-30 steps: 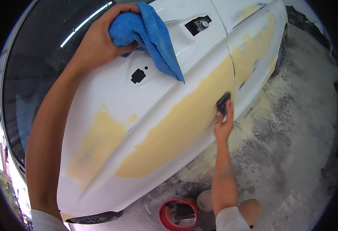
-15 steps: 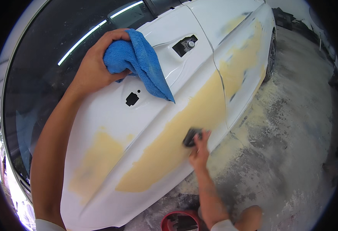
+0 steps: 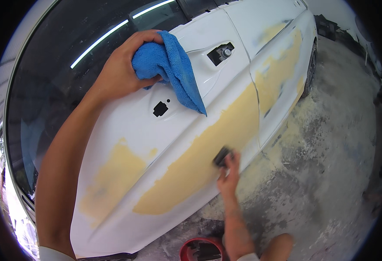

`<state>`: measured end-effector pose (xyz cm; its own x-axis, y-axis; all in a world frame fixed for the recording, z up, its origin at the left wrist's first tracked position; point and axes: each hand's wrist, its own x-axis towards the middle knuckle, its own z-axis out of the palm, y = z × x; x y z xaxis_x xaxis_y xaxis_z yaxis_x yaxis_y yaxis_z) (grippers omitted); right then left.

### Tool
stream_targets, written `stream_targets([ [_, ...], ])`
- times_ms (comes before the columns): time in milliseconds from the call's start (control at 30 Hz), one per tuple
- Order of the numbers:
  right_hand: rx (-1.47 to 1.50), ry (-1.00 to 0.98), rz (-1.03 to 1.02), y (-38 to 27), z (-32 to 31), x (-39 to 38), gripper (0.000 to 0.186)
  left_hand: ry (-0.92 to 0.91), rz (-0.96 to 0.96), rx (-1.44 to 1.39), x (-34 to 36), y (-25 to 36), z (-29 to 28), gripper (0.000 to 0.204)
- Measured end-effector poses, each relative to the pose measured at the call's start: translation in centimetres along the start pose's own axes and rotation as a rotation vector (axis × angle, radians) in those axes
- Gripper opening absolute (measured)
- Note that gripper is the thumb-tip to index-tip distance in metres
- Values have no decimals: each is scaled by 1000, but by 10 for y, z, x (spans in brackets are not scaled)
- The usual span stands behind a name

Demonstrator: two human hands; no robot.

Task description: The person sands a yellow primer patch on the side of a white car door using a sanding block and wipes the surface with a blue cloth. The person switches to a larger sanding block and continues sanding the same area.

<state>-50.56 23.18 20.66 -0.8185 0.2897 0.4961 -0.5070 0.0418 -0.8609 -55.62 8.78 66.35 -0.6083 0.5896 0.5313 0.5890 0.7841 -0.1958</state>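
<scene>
A bunched blue cloth (image 3: 173, 69) is gripped in my left hand (image 3: 123, 65), close to the upper part of a white car door (image 3: 117, 124). One corner of the cloth hangs down over the door. Lower on the panel, my right hand (image 3: 230, 172) holds a small dark block (image 3: 221, 156) against a long patch of yellowish filler (image 3: 199, 161). The block is blurred, so its working face cannot be made out. Another filler patch (image 3: 112, 174) lies to the left, above the door's crease line.
A red bucket (image 3: 201, 240) stands on the floor below the door. Pale dust covers parts of the grey concrete floor (image 3: 313, 191). The car window (image 3: 69, 95) is at upper left, a wheel (image 3: 311, 71) at far right. The handle recess (image 3: 220, 54) gapes in the panel.
The view has shifted slightly, so the car appears a little further right. My right hand still has the block on the filler, and my left hand keeps hold of the cloth.
</scene>
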Motion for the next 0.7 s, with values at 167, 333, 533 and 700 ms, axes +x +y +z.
stream_targets([
  [167, 103, 169, -61, 24, -29, 95, 51, 11, 8, 46, -1, -2, 2, 80],
  [333, 23, -70, -201, -61, 82, -145, 57, -14, 6, 16, -1, 0, 0, 79],
  [533, 42, 51, -92, 54, 14, 13, 48, 15, 37, 71, -3, -3, 2, 79],
  [700, 235, 198, 24, 26, -2, 56, 52, -35, -71, 37, -4, -5, 2, 82],
])
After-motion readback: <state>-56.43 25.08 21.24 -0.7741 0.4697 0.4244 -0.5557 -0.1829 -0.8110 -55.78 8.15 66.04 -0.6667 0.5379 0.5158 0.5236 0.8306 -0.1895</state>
